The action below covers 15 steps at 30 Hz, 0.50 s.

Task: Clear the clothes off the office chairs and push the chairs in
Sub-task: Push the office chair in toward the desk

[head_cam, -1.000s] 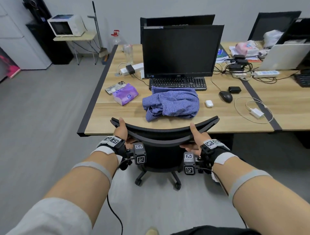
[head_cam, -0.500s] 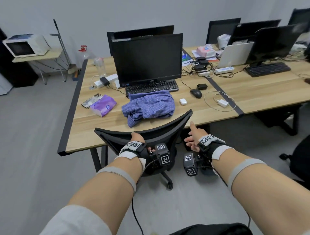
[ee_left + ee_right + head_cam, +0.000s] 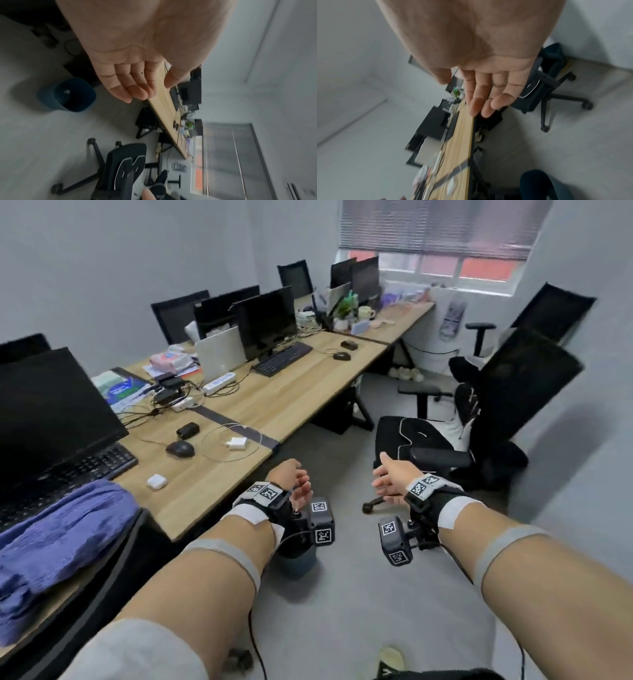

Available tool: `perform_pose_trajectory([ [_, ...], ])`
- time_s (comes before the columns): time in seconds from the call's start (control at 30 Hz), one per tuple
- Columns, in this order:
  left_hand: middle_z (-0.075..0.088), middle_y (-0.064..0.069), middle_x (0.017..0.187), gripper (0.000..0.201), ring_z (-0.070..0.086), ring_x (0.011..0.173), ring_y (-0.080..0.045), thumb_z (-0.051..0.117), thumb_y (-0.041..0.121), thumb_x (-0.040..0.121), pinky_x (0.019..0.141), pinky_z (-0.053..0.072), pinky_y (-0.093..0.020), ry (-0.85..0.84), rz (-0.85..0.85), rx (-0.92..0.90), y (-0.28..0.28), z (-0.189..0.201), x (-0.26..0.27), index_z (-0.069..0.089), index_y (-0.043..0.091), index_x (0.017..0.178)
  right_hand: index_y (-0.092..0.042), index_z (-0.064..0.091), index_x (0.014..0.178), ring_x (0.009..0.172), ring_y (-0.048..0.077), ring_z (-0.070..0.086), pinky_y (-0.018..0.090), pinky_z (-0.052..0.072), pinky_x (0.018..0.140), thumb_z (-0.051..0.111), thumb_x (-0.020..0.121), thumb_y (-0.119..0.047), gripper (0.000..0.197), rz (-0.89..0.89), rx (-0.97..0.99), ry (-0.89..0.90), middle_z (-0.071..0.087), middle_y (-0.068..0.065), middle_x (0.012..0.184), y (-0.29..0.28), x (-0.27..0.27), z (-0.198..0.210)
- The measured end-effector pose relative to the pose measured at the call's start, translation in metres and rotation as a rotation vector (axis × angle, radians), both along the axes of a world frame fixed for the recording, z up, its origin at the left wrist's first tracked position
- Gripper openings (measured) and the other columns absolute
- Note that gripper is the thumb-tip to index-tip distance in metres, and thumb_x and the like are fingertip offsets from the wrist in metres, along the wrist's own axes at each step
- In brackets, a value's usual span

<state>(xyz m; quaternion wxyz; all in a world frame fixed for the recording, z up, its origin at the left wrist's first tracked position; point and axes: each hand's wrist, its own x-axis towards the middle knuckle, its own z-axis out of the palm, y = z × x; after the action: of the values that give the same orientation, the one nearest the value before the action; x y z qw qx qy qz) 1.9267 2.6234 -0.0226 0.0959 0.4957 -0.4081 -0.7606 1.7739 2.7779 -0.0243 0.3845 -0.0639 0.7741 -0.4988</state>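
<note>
A blue checked shirt (image 3: pixel 58 535) lies on the wooden desk (image 3: pixel 298 395) at the lower left. The first black office chair's back (image 3: pixel 130 546) stands against the desk edge beside it. To the right, a second black office chair (image 3: pixel 513 392) stands out on the floor, turned from the desk, with a black-and-white garment (image 3: pixel 411 436) on its seat and backrest. My left hand (image 3: pixel 298 484) and right hand (image 3: pixel 387 477) hang in the air between desk and chair, fingers relaxed, holding nothing. The wrist views show bare palms (image 3: pixel 130 88) (image 3: pixel 488 97).
A dark blue bin (image 3: pixel 298 559) stands on the floor below my left wrist. Monitors, keyboards, a laptop, cables and a mouse (image 3: pixel 180 448) cover the desk. Another black chair (image 3: pixel 551 309) stands by the window at the far right. Grey floor lies between me and the second chair.
Both hands have let go of the first chair's back, which now stands against the desk. The view has swung right to the second chair.
</note>
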Motion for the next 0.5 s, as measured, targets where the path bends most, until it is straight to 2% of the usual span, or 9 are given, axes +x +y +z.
perform_pose_trajectory([
  [0.07, 0.048, -0.001, 0.061, 0.029, 0.044, 0.049, -0.014, 0.046, 0.021, 0.098, 0.045, 0.044, -0.017, -0.006, -0.096, -0.032, 0.012, 0.003, -0.065, 0.05, 0.014, 0.071, -0.009, 0.052, 0.101, 0.057, 0.019, 0.045, 0.024, 0.032, 0.056, 0.033, 0.106, -0.043, 0.039, -0.069, 0.0, 0.003, 0.054, 0.008, 0.072, 0.027, -0.051, 0.002],
  [0.17, 0.05, 0.002, 0.052, 0.033, 0.046, 0.044, -0.013, 0.046, 0.024, 0.097, 0.05, 0.043, -0.02, -0.02, -0.218, -0.06, 0.032, 0.005, -0.163, 0.05, 0.016, 0.066, -0.011, 0.052, 0.095, 0.056, 0.017, 0.046, 0.023, 0.031, 0.055, 0.039, 0.105, -0.037, 0.031, -0.173, -0.004, 0.046, 0.054, 0.007, 0.07, 0.064, -0.13, -0.001],
  [0.27, 0.049, 0.001, 0.06, 0.032, 0.045, 0.053, -0.014, 0.046, 0.023, 0.096, 0.054, 0.041, -0.025, 0.007, -0.33, -0.057, 0.052, 0.007, -0.254, 0.049, 0.017, 0.066, -0.012, 0.052, 0.091, 0.056, 0.015, 0.046, 0.023, 0.033, 0.055, 0.042, 0.104, -0.031, 0.024, -0.27, 0.028, 0.06, 0.053, 0.004, 0.069, 0.098, -0.207, 0.001],
  [0.33, 0.053, -0.001, 0.067, 0.028, 0.05, 0.057, -0.015, 0.048, 0.021, 0.096, 0.057, 0.045, -0.028, 0.013, -0.37, -0.077, 0.063, 0.01, -0.307, 0.052, 0.013, 0.069, -0.014, 0.054, 0.085, 0.059, 0.015, 0.05, 0.024, 0.037, 0.056, 0.046, 0.101, -0.026, 0.022, -0.32, 0.06, 0.076, 0.057, 0.003, 0.071, 0.121, -0.254, 0.006],
  [0.5, 0.054, 0.002, 0.066, 0.027, 0.052, 0.054, -0.014, 0.048, 0.022, 0.094, 0.061, 0.048, -0.028, 0.008, -0.446, -0.105, 0.081, 0.019, -0.414, 0.053, 0.015, 0.069, -0.014, 0.055, 0.082, 0.06, 0.015, 0.052, 0.024, 0.04, 0.056, 0.051, 0.098, -0.02, 0.018, -0.456, 0.108, 0.098, 0.058, 0.003, 0.072, 0.16, -0.349, 0.016],
])
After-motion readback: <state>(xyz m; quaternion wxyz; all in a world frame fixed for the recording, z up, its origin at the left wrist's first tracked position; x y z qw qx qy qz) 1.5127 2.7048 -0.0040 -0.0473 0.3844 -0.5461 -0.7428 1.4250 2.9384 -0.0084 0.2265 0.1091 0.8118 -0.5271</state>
